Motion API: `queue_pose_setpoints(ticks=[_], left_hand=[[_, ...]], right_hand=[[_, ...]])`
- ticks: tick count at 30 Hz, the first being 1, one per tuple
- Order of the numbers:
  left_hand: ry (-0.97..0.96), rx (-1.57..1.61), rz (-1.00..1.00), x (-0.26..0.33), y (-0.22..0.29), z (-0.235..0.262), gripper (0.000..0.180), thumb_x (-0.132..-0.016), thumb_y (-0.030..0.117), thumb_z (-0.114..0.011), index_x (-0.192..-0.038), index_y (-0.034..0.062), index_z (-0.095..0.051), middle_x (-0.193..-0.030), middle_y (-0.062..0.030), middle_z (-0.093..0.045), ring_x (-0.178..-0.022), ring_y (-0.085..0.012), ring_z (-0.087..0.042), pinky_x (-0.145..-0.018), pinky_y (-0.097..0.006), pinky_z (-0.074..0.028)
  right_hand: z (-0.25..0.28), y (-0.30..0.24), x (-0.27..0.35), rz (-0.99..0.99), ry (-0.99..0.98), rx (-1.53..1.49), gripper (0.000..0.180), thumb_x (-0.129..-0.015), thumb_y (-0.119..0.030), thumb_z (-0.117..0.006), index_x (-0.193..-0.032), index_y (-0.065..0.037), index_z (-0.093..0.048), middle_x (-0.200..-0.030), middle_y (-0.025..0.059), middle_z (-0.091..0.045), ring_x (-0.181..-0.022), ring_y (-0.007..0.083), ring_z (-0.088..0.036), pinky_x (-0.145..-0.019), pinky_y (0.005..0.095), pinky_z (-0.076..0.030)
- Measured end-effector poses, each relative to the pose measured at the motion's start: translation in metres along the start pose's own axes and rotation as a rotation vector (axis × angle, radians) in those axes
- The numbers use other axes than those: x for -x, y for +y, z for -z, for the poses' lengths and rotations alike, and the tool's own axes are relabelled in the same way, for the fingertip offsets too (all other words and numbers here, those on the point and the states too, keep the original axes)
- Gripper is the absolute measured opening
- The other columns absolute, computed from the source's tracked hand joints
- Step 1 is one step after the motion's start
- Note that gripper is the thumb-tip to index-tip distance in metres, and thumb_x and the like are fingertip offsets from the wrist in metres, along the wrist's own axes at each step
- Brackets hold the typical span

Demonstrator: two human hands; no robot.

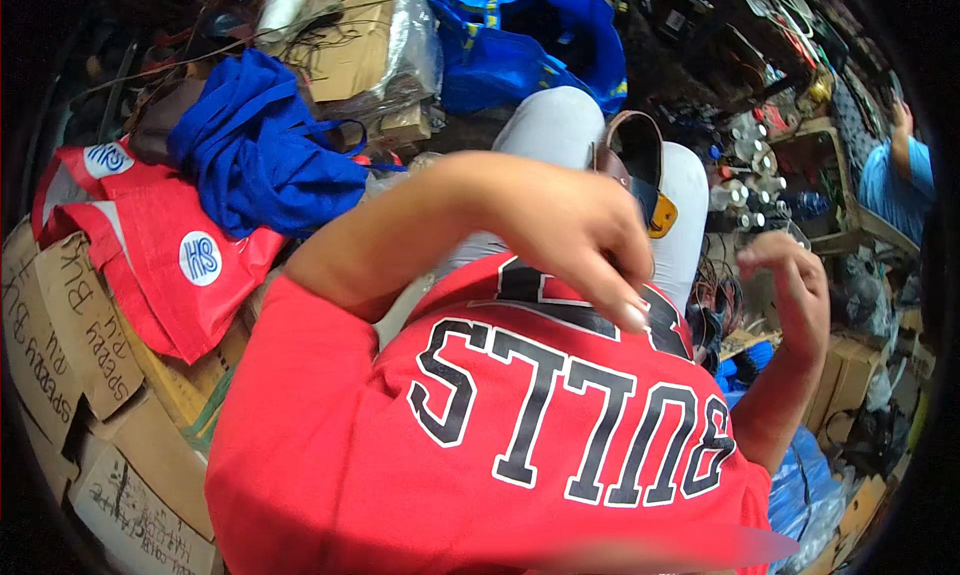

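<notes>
My left hand (585, 230) hangs in front of my chest with its fingers curled in and its thumb pointing down. What its fingers hold, if anything, is hidden. Out to the right, my right hand (790, 265) is raised with bent fingers, slightly blurred; I cannot make out anything in it. Between my knees stands a looped brown leather strap piece (640, 140) with a mustard-yellow tab (663, 215) at its lower end. It is just beyond my left hand, which partly overlaps it from this view. Neither hand visibly touches it.
On the left lie a blue cloth bag (260, 145), a red bag (150, 265) and cardboard pieces (90, 325). A large blue bag (470, 55) stands ahead. Small bottles (755, 165) crowd the right, near a person in blue (895, 190). Blue plastic (805, 490) lies at lower right.
</notes>
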State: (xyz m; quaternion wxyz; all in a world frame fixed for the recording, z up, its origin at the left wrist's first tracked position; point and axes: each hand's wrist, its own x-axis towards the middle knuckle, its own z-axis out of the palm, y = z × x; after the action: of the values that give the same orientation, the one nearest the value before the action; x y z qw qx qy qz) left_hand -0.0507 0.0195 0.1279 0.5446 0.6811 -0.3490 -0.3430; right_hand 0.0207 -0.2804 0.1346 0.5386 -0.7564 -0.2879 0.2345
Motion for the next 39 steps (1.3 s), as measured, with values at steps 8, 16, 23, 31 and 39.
queue_pose_setpoints(ticks=[8, 16, 23, 31, 39], left_hand=[[0.752, 0.03, 0.419, 0.189, -0.03, 0.015, 0.041, -0.082, 0.035, -0.064, -0.063, -0.0008, -0.06, -0.063, -0.0055, -0.054, -0.065, -0.0142, -0.051, -0.061, -0.029, -0.039], [1.321, -0.922, 0.543, 0.152, -0.058, 0.027, 0.024, -0.074, 0.017, -0.071, -0.093, 0.0038, -0.064, -0.106, -0.0128, -0.059, -0.099, -0.0255, -0.057, -0.087, -0.032, -0.043], [0.956, -0.974, -0.091, 0.035, -0.008, 0.042, 0.037, -0.067, 0.014, -0.076, -0.102, 0.0063, -0.064, -0.11, -0.0121, -0.06, -0.1, -0.0297, -0.057, -0.087, -0.037, -0.045], [0.986, -1.007, 0.258, 0.015, -0.125, 0.016, 0.011, -0.068, 0.018, -0.072, -0.073, 0.0119, -0.064, -0.077, -0.0019, -0.059, -0.095, -0.0228, -0.054, -0.081, -0.04, -0.037], [1.285, -0.809, 0.347, 0.029, -0.148, -0.004, 0.015, -0.066, 0.017, -0.068, -0.078, 0.0121, -0.06, -0.108, -0.004, -0.056, -0.125, -0.0306, -0.038, -0.096, -0.044, -0.022]], right_hand=[[-0.063, 0.08, -0.055, -0.573, -0.093, 0.291, 0.04, -0.09, -0.036, -0.056, -0.084, 0.003, -0.062, -0.07, 0.0063, -0.062, -0.059, 0.0109, -0.055, -0.056, 0.0264, -0.045], [-0.045, 0.093, -0.071, -0.247, -0.054, -0.199, 0.023, -0.092, -0.018, -0.05, -0.095, 0.003, -0.059, -0.082, 0.0062, -0.061, -0.072, 0.0123, -0.059, -0.064, 0.0245, -0.044], [-0.074, 0.034, -0.127, -0.022, -0.084, -0.32, 0.026, -0.093, -0.015, -0.05, -0.107, 0.006, -0.055, -0.096, 0.0107, -0.063, -0.086, 0.0174, -0.063, -0.079, 0.0297, -0.051], [-0.102, 0.111, -0.156, -0.145, -0.258, -0.39, 0.025, -0.091, -0.019, -0.057, -0.1, 0.005, -0.06, -0.092, 0.009, -0.064, -0.082, 0.0166, -0.062, -0.076, 0.0297, -0.05], [0.033, 0.163, -0.187, -0.316, 0.306, -0.253, 0.032, -0.085, -0.035, -0.063, -0.095, -0.005, -0.064, -0.089, 0.0057, -0.066, -0.076, 0.0132, -0.06, -0.069, 0.0271, -0.043]])
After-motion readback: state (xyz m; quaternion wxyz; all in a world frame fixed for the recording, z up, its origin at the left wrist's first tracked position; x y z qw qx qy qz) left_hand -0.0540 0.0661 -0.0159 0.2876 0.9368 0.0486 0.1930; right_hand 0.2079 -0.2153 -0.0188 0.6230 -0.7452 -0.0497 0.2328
